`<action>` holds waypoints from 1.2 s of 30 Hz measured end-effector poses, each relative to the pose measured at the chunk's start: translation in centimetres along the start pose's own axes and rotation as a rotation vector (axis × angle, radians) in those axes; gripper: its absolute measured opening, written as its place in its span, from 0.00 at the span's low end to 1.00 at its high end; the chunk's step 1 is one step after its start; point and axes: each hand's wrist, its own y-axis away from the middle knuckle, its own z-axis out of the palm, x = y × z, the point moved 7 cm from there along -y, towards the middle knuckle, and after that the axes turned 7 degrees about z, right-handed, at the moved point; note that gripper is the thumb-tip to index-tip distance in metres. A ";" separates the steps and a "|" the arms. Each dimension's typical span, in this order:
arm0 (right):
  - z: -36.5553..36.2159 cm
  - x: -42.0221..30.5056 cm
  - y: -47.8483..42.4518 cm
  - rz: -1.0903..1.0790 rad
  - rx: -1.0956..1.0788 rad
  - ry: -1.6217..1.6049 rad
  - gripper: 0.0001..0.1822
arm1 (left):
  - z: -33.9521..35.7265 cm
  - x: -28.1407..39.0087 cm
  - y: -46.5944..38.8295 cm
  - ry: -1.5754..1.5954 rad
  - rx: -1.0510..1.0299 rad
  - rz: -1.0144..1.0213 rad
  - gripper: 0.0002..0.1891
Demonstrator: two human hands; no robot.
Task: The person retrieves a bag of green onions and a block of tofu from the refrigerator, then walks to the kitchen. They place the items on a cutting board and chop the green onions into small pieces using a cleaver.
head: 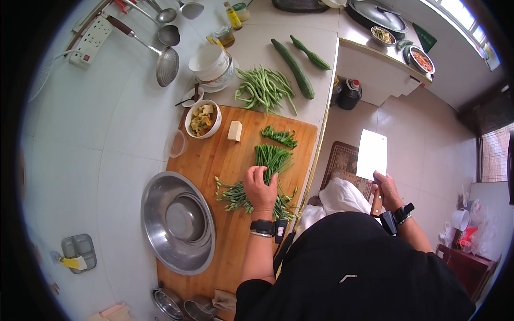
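My left hand [261,187] is over a bundle of flowering garlic chives [273,158] on a wooden cutting board [237,257]. Its thumb and fingers are apart, with stems between or beneath them; whether they grip the stems is unclear. The budded ends [233,196] fan out around the wrist. Off to the right, away from the board, my right hand [387,190] holds a cleaver [372,154] by its wooden handle, blade pointing away from me. A small pile of cut greens [280,137] lies beyond the bundle, and a pale block, perhaps tofu [235,131], stands to its left.
A large steel basin [148,224] with a smaller bowl inside stands left of the chives. Near the board's far edge are a bowl of chopped food [203,118], green beans [265,88] and two long green gourds [295,70], [311,54]. The counter edge [322,132] runs along the right.
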 end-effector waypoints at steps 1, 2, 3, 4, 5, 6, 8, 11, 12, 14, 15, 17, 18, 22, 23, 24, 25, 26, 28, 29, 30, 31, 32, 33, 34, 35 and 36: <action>0.3 -0.1 0.0 -0.007 -0.003 0.004 0.08 | -0.1 0.3 0.4 0.000 -0.023 0.017 0.20; 0.6 -0.1 -0.2 -0.016 -0.014 0.002 0.08 | 0.7 0.2 0.9 -0.032 -0.109 0.037 0.29; 0.9 -0.2 -0.3 -0.027 -0.022 0.000 0.08 | 0.8 0.6 0.6 -0.062 -0.134 0.020 0.34; 1.2 -0.3 -0.4 -0.038 -0.029 -0.003 0.08 | 0.9 1.4 0.3 -0.092 -0.159 0.003 0.38; 1.5 -0.4 -0.4 -0.039 -0.041 0.005 0.07 | 1.3 1.9 0.0 -0.122 -0.184 -0.013 0.43; 2.3 -0.8 -0.2 -0.044 -0.059 0.015 0.07 | 2.4 1.4 0.1 -0.146 -0.285 -0.074 0.54; 3.5 -1.1 -0.5 -0.057 -0.087 0.007 0.07 | 3.3 1.0 -0.2 -0.187 -0.298 -0.126 0.56; 5.6 -2.0 -0.2 -0.047 -0.119 0.033 0.08 | 4.2 0.4 -0.7 -0.220 -0.295 -0.179 0.56; 6.1 -2.2 -0.2 -0.051 -0.114 0.047 0.08 | 4.6 0.0 -0.7 -0.227 -0.289 -0.197 0.57; 7.3 -2.5 -0.2 -0.059 -0.131 0.059 0.07 | 5.2 -0.8 -0.7 -0.258 -0.284 -0.215 0.55; 7.5 -2.7 -0.2 -0.060 -0.138 0.071 0.07 | 5.5 -1.2 -0.5 -0.271 -0.283 -0.229 0.54; 8.1 -3.4 -0.2 -0.113 -0.158 0.151 0.07 | 6.0 -1.6 -0.3 -0.264 -0.261 -0.226 0.51; 8.5 -3.8 -0.1 -0.142 -0.157 0.191 0.08 | 6.1 -1.8 -0.2 -0.263 -0.251 -0.223 0.50; 10.5 -5.2 0.6 -0.288 -0.137 0.381 0.09 | 6.2 -2.4 0.0 -0.264 -0.248 -0.239 0.45; 11.0 -5.4 0.7 -0.323 -0.148 0.451 0.09 | 6.2 -2.4 0.1 -0.268 -0.248 -0.237 0.45; 11.6 -5.6 0.7 -0.356 -0.163 0.520 0.09 | 6.2 -2.4 0.1 -0.275 -0.247 -0.235 0.45; 12.2 -5.7 0.7 -0.390 -0.178 0.590 0.09 | 6.1 -2.4 0.1 -0.279 -0.240 -0.230 0.45; 13.1 -6.0 0.9 -0.476 -0.175 0.690 0.09 | 6.1 -2.4 0.1 -0.282 -0.234 -0.226 0.45; 14.9 -6.3 1.4 -0.645 -0.161 0.886 0.08 | 5.9 -2.0 0.0 -0.284 -0.212 -0.196 0.46; 15.8 -6.5 1.8 -0.789 -0.152 1.004 0.08 | 5.8 -1.8 0.0 -0.285 -0.194 -0.174 0.46; 17.0 -6.7 2.3 -0.938 -0.140 1.123 0.09 | 5.6 -1.6 -0.2 -0.283 -0.173 -0.152 0.46; 18.3 -6.8 3.0 -1.088 -0.128 1.240 0.09 | 5.5 -1.5 -0.2 -0.273 -0.167 -0.146 0.46; 19.2 -6.7 3.3 -1.081 -0.180 1.263 0.10 | 5.4 -1.4 -0.3 -0.264 -0.162 -0.140 0.46; 20.0 -6.4 3.2 -1.094 -0.197 1.320 0.09 | 5.3 -1.4 -0.3 -0.257 -0.155 -0.135 0.46; 20.7 -6.0 2.9 -1.107 -0.214 1.377 0.09 | 5.4 -1.6 -0.2 -0.279 -0.192 -0.153 0.45; 21.4 -5.7 2.8 -1.119 -0.232 1.435 0.08 | 5.6 -1.8 -0.2 -0.301 -0.229 -0.172 0.45; 22.1 -5.4 2.4 -1.090 -0.239 1.507 0.07 | 5.8 -2.0 -0.1 -0.321 -0.268 -0.190 0.45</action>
